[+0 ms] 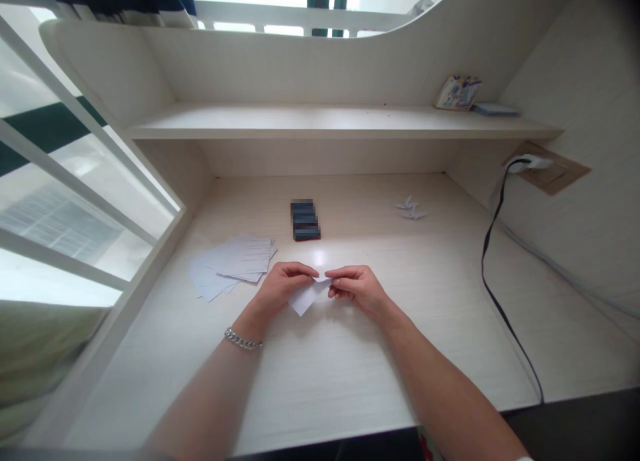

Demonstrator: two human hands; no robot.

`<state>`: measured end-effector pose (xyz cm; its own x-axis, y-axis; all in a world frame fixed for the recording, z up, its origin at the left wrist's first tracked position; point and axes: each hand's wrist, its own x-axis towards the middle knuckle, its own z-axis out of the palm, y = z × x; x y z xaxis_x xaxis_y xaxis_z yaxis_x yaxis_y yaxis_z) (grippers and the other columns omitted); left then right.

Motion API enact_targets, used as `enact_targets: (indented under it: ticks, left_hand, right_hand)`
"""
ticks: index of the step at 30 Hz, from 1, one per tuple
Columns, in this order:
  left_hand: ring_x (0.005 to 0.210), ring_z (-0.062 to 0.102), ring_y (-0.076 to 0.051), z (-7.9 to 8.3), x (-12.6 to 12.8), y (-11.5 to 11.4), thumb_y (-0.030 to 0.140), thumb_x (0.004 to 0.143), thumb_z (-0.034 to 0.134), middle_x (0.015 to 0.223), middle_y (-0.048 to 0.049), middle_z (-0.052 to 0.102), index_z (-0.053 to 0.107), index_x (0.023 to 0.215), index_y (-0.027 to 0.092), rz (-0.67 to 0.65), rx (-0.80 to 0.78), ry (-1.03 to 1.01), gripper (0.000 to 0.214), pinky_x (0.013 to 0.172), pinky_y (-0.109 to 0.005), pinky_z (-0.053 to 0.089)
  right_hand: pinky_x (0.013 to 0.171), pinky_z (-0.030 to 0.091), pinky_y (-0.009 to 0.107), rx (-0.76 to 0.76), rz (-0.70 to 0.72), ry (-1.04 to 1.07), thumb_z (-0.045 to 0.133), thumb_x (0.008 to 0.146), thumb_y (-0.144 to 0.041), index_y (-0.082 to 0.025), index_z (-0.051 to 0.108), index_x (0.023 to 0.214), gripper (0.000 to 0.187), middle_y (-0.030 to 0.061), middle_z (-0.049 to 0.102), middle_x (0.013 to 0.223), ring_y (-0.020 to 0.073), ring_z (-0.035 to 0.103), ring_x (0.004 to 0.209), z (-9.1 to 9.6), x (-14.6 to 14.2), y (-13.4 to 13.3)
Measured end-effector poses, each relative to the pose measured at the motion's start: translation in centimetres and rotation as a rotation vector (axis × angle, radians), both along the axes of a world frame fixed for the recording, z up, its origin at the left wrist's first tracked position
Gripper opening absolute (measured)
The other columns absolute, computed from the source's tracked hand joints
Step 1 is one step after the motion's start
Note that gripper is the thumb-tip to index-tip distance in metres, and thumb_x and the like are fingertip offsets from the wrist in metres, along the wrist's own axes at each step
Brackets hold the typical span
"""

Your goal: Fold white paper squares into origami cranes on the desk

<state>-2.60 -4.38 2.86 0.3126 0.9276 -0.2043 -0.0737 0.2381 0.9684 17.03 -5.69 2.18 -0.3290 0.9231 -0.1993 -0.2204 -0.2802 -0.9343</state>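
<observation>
A small folded white paper (pixel 303 298) lies between my two hands near the middle of the pale wooden desk (pixel 350 381). My left hand (pixel 283 283), with a silver bracelet on its wrist, pinches the paper's upper left edge. My right hand (pixel 356 285) pinches its upper right tip with closed fingers. Both hands rest low on the desk surface. Part of the paper is hidden under my fingers.
A loose pile of white paper sheets (pixel 233 264) lies to the left. A dark phone (pixel 305 219) sits behind my hands. A folded paper crane (pixel 411 209) stands at the back right. A black cable (pixel 493 261) runs from a wall socket (pixel 531 163) down the desk's right side.
</observation>
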Motion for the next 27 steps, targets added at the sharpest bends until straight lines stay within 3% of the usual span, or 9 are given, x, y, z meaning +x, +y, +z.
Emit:
enact_targets:
  ticks: [9,14,21,27]
  left_hand:
    - [0.061,0.054,-0.012,1.2,-0.3,-1.1,0.026,0.071,0.06,0.075,-0.0047,0.067,0.071,0.08,0.017,-0.007,0.18,0.253,0.017,0.052,-0.021,0.038]
    - [0.057,0.053,-0.011,1.4,0.0,-1.3,0.026,0.072,0.058,0.074,-0.005,0.067,0.071,0.08,0.016,-0.063,0.225,0.321,0.019,0.047,-0.021,0.036]
    - [0.062,0.056,-0.012,1.2,0.1,-1.4,0.029,0.073,0.059,0.076,-0.0055,0.066,0.068,0.083,0.015,-0.05,0.28,0.285,0.019,0.052,-0.021,0.041]
    - [0.063,0.057,-0.013,1.0,-0.1,-1.3,0.025,0.071,0.061,0.076,-0.0063,0.066,0.068,0.082,0.014,-0.103,0.233,0.284,0.017,0.053,-0.022,0.042]
  right_hand:
    - [0.06,0.049,0.026,0.002,0.036,0.04,0.069,0.066,-0.023,-0.014,0.07,0.086,0.022,0.0048,0.067,0.064,0.0147,0.064,0.061,0.3,0.2,-0.2]
    - [0.059,0.05,0.026,-0.018,0.091,-0.042,0.067,0.071,-0.036,-0.014,0.068,0.089,0.029,0.0059,0.066,0.073,0.0153,0.064,0.063,1.1,0.3,-0.2]
    - [0.058,0.047,0.024,0.038,0.167,-0.24,0.068,0.069,-0.034,-0.013,0.069,0.078,0.023,0.0048,0.064,0.068,0.0131,0.06,0.06,2.3,-0.7,0.2]
    - [0.053,0.045,0.024,0.056,0.167,-0.236,0.067,0.069,-0.035,-0.014,0.068,0.08,0.024,0.0027,0.062,0.059,0.0118,0.057,0.053,1.4,-0.4,-0.1]
